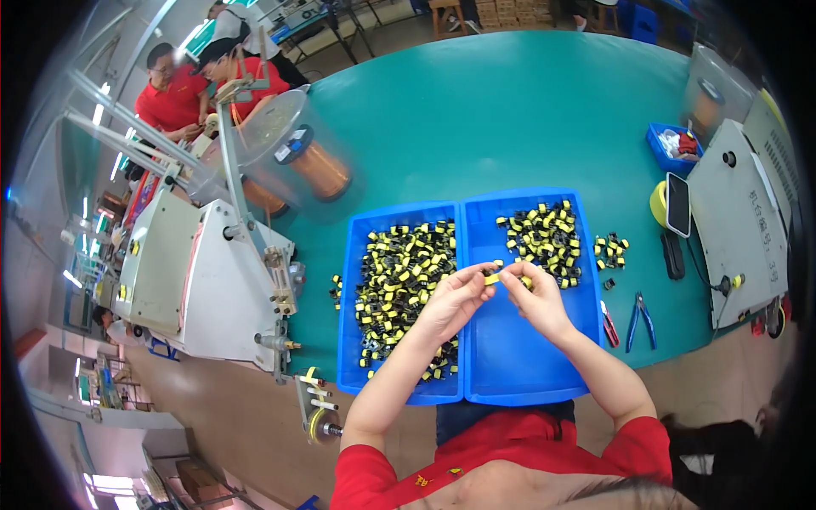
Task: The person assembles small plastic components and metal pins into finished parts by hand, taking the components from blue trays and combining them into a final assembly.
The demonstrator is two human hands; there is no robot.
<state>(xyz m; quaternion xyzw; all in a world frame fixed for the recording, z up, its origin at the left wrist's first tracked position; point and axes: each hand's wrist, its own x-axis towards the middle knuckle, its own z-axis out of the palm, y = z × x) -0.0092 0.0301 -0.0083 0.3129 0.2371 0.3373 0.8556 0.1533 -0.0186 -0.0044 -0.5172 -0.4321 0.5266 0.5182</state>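
Over the right-hand blue tray (527, 357), my two hands meet at a small black coil with yellow tape (492, 278). My left hand (459, 299) is closed, pinching the coil between thumb and fingertips. Close beside it, my right hand (537, 299) is closed too, its fingertips at the same piece; the fingers hide part of the grip. Another bit of yellow shows under the right fingers. Black-and-yellow coils (548, 238) lie at the far end of this tray. A larger heap of the same coils (399, 289) fills much of the left-hand blue tray (347, 340).
Loose coils (610, 251) lie right of the trays, near red-handled pliers (609, 325), blue-handled cutters (642, 323) and a phone (677, 204). White machines (229, 289) (735, 212) flank the green table (476, 110). Copper wire spools (321, 166) stand far left; people in red work beyond.
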